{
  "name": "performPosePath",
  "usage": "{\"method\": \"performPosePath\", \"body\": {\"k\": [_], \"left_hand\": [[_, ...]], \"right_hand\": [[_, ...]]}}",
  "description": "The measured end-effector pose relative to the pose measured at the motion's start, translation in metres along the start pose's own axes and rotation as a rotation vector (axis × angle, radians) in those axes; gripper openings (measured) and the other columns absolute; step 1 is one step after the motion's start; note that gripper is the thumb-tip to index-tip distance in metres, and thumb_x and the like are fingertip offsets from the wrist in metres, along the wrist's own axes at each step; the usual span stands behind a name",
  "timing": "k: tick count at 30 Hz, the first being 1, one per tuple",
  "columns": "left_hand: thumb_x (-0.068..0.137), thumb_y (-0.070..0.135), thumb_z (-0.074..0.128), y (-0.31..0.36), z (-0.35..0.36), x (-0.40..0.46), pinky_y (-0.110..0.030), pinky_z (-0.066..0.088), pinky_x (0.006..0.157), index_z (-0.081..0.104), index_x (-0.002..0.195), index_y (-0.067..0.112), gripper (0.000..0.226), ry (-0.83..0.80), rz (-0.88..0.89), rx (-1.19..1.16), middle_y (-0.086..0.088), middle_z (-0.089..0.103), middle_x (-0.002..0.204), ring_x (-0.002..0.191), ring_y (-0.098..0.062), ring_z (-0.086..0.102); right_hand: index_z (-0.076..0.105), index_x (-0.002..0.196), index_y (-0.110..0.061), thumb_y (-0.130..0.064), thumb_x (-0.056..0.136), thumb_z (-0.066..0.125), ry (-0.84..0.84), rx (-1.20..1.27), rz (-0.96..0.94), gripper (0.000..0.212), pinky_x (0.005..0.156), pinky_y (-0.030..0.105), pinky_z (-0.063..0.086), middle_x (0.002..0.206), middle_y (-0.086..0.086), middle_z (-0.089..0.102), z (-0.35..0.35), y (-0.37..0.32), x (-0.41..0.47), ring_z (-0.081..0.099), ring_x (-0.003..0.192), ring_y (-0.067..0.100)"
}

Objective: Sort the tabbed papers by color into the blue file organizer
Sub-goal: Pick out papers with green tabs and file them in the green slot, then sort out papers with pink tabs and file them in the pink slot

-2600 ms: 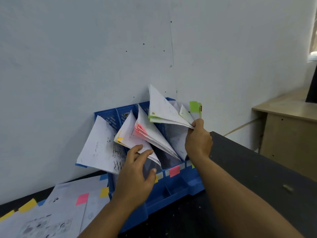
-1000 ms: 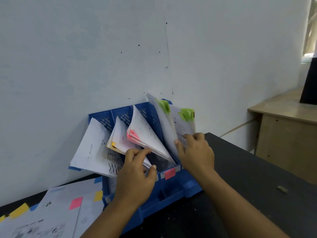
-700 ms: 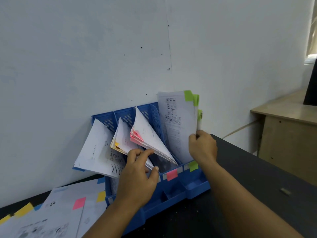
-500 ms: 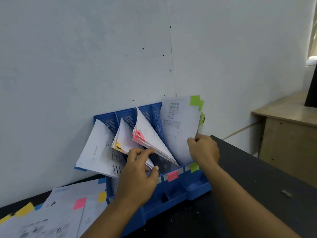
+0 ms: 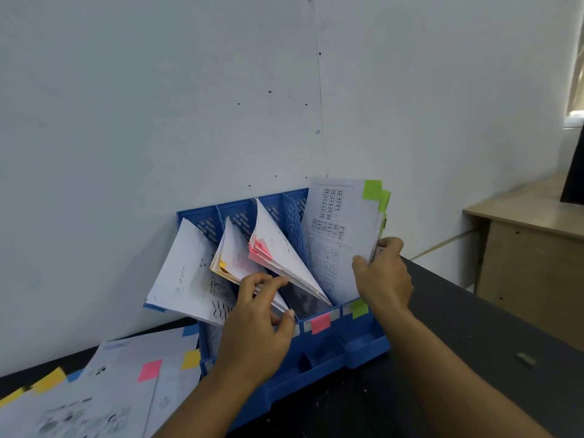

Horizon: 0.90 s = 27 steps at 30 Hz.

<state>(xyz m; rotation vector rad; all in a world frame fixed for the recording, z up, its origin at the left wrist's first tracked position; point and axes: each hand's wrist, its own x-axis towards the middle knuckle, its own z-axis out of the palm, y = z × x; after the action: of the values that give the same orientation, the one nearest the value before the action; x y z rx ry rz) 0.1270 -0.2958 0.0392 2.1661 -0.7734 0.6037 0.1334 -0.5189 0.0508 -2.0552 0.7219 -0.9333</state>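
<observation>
At the far left of the desk (image 5: pixel 474 390), loose papers (image 5: pixel 120 384) with yellow, blue and pink tabs are spread flat, not yet sorted. To their right the organizer (image 5: pixel 316 358) stands against the wall, and its slots are filled in order: a white stack (image 5: pixel 183 273) with a blue tab at its lower corner, a yellow-tabbed stack (image 5: pixel 230 257), then a pink-tabbed stack (image 5: pixel 278 257). The left hand (image 5: pixel 256 330) is held at the front of the yellow and pink stacks with fingers loosely curled; whether any sheet is actually gripped cannot be told. Pink and green labels are stuck on the organizer's front rail. In the rightmost slot the green-tabbed sheets (image 5: pixel 341 235) are held upright, their right edge pinched in the grip of the right hand (image 5: pixel 382 279).

The step in hand is judged to be the seating of the green sheets in their slot. Next, the sheets need to be pushed down and released, and another paper taken from the loose pile.

No brand is seen; only printed box and shape figures are made out on the front sheet, and its header line is too small to be read.
</observation>
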Motion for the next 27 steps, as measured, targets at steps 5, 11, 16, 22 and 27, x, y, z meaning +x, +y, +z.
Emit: {"method": "performPosePath", "body": {"k": [5,11,16,22,27], "left_hand": [[0.085,0.023,0.064,-0.004,-0.009,-0.006,-0.019,0.051,0.064,0.058,0.123,0.029,0.039,0.028,0.039,-0.021,0.019,0.042,0.12,0.076,-0.001,0.062],[0.083,0.026,0.061,-0.013,-0.032,-0.035,-0.018,0.05,0.064,0.066,0.111,0.027,0.028,0.126,0.018,-0.033,0.02,0.062,0.086,0.079,-0.003,0.061],[0.082,0.027,0.064,-0.039,-0.069,-0.084,-0.022,0.052,0.063,0.07,0.102,0.027,0.021,0.164,-0.119,0.047,0.019,0.065,0.079,0.074,-0.003,0.062],[0.085,0.026,0.069,-0.081,-0.125,-0.151,-0.023,0.054,0.075,0.07,0.106,0.028,0.022,0.144,-0.402,0.196,0.023,0.064,0.084,0.083,0.0,0.061],[0.086,0.035,0.067,-0.105,-0.172,-0.197,-0.021,0.044,0.086,0.066,0.116,0.029,0.031,0.063,-0.575,0.313,0.02,0.061,0.101,0.099,-0.003,0.057]], "right_hand": [[0.033,0.136,-0.015,-0.031,0.079,0.072,0.277,-0.016,-0.16,0.07,0.092,0.05,0.041,0.135,0.015,0.04,0.006,-0.005,-0.016,0.042,0.12,0.033],[0.058,0.113,-0.017,-0.022,0.087,0.064,0.204,0.243,-0.516,0.027,0.079,0.037,0.05,0.106,-0.001,0.058,0.006,-0.019,-0.084,0.053,0.097,0.014],[0.064,0.094,-0.022,-0.024,0.088,0.061,-0.032,0.35,-0.555,0.007,0.064,0.021,0.047,0.077,-0.014,0.062,0.025,-0.035,-0.157,0.058,0.071,0.003],[0.062,0.082,-0.029,-0.027,0.089,0.063,-0.348,0.276,-0.551,0.007,0.058,0.032,0.047,0.065,-0.012,0.06,0.058,-0.062,-0.231,0.055,0.063,0.007],[0.07,0.087,-0.026,-0.03,0.086,0.062,-0.318,0.147,-0.722,0.009,0.071,0.033,0.039,0.078,-0.014,0.065,0.068,-0.086,-0.281,0.053,0.081,0.012]]}}
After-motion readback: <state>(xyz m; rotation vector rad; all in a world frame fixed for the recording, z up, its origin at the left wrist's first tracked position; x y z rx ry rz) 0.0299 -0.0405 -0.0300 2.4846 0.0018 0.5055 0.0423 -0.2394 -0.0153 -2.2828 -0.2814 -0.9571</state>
